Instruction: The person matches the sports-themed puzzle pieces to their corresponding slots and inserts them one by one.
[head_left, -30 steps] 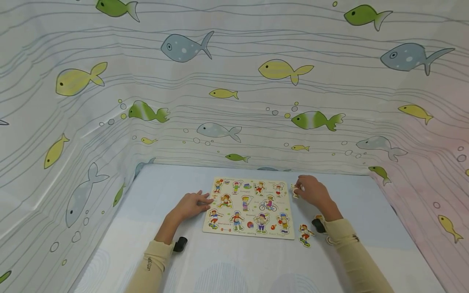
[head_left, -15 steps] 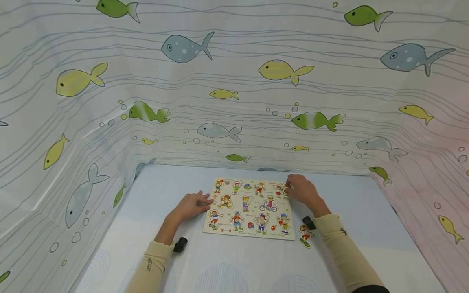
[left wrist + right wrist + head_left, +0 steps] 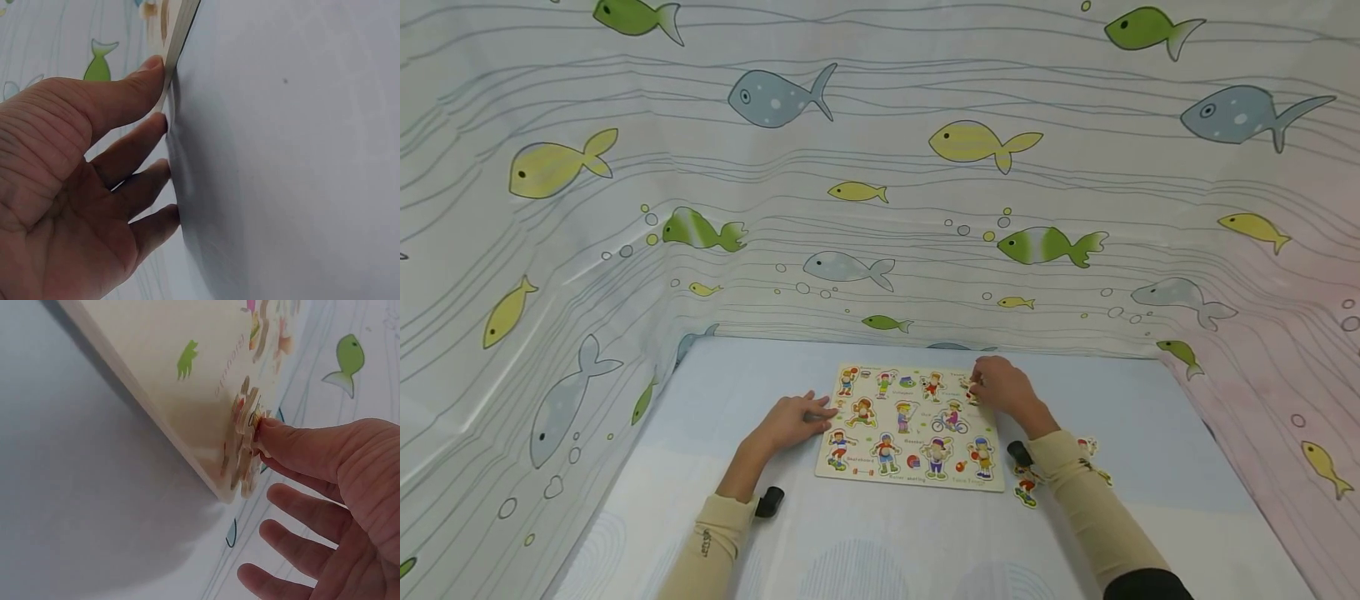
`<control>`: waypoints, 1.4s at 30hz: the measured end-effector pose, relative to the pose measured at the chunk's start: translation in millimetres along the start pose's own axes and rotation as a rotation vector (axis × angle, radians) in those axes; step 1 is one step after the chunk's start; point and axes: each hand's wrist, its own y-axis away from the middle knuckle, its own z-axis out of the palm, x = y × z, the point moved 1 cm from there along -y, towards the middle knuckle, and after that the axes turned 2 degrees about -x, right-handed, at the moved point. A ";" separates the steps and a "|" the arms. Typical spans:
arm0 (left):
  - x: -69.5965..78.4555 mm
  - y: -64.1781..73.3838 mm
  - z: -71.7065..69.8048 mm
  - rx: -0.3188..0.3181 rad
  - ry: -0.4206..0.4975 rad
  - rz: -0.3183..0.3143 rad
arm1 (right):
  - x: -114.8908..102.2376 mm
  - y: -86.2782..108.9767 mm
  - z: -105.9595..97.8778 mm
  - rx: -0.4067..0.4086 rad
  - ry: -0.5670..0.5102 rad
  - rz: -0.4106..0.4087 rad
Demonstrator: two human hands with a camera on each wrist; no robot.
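Observation:
A pale wooden puzzle board (image 3: pixel 880 427) printed with children playing sports lies on the table, most figures sitting in it. My left hand (image 3: pixel 793 421) rests at its left side; in the left wrist view the thumb (image 3: pixel 134 94) touches the board's edge and the loosely spread fingers meet the table. At the upper right corner, my right hand (image 3: pixel 1006 388) pinches a small figure-shaped puzzle piece (image 3: pixel 249 412) between thumb and index finger, close over the board. In the right wrist view the piece overlaps the figures at that corner. The other right fingers extend away from it.
Right of the board lies a loose puzzle piece (image 3: pixel 1024 490), partly covered by the black wrist camera (image 3: pixel 1019 453). Another loose piece (image 3: pixel 1087 447) shows behind the right sleeve (image 3: pixel 1090 508). A fish-patterned curtain (image 3: pixel 917 225) encloses the table (image 3: pixel 760 367) at the back and sides.
My right hand has moved left with the puzzle piece, from beside the board to over its upper right corner. The left hand stays where it was.

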 end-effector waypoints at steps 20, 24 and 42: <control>-0.6 -0.4 0.4 -0.002 0.023 0.000 | 2.0 -2.1 11.6 -0.041 -0.016 0.047; 0.0 0.4 0.8 -0.001 0.031 0.002 | 3.1 1.1 7.1 -0.060 -0.019 0.064; -6.2 -3.0 0.0 0.005 0.018 0.045 | 11.4 34.7 -9.5 -0.020 0.004 0.023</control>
